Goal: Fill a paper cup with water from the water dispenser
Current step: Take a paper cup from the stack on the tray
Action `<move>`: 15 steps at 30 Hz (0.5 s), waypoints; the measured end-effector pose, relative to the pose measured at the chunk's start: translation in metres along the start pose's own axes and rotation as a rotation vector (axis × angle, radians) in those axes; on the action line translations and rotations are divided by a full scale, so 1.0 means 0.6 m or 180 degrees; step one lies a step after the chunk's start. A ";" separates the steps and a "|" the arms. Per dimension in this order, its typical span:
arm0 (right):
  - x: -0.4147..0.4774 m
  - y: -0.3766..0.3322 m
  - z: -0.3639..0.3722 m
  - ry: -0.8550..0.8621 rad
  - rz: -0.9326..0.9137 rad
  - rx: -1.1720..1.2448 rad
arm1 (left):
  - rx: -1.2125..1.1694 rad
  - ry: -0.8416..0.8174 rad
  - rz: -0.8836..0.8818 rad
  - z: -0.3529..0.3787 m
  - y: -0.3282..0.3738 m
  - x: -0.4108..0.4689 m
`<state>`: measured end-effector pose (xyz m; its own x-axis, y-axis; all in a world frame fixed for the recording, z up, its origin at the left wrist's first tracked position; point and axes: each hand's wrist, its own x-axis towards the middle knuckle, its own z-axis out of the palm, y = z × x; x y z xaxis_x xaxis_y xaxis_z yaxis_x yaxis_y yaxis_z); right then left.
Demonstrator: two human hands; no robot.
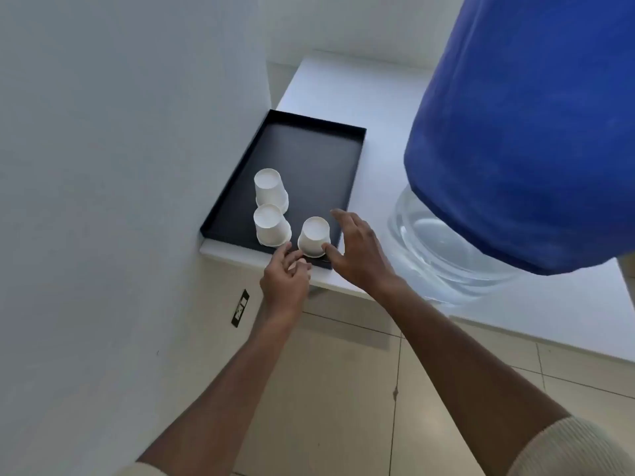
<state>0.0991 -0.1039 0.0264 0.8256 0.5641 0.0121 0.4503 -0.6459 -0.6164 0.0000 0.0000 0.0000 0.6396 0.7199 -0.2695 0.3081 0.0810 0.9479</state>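
Three white paper cups stand upside down on a black tray [309,156]. The nearest cup [314,236] sits at the tray's front right corner. Another cup [271,225] is to its left and the third [270,191] just behind that one. My right hand [357,250] is spread beside the nearest cup, thumb touching its rim at the base. My left hand [287,276] hovers at the tray's front edge, fingers loosely curled, holding nothing. The water dispenser's blue-covered bottle [529,132] towers on the right, its clear neck [443,245] showing below.
The tray rests on a white counter [343,87] that runs along a white wall [120,166] on the left. A dark wall socket [240,308] sits low on that wall. Beige floor tiles [343,389] lie beneath my arms.
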 end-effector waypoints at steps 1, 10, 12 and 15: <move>0.010 0.000 0.010 -0.0008 0.0071 0.0056 | -0.0033 0.0019 0.0024 0.003 -0.003 0.010; 0.061 0.005 0.063 -0.0085 0.0539 0.0250 | 0.0558 -0.0185 0.0309 0.022 -0.002 0.042; 0.065 0.007 0.071 -0.0050 0.0578 0.0316 | 0.0602 -0.0215 0.0354 0.022 -0.004 0.042; 0.067 0.010 0.080 0.0002 0.0570 0.0354 | 0.0604 -0.0215 0.0391 0.023 -0.009 0.046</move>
<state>0.1186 -0.0603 -0.0149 0.8894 0.4449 -0.1050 0.2560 -0.6750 -0.6919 0.0257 0.0102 -0.0150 0.7242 0.6681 -0.1708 0.3478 -0.1399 0.9271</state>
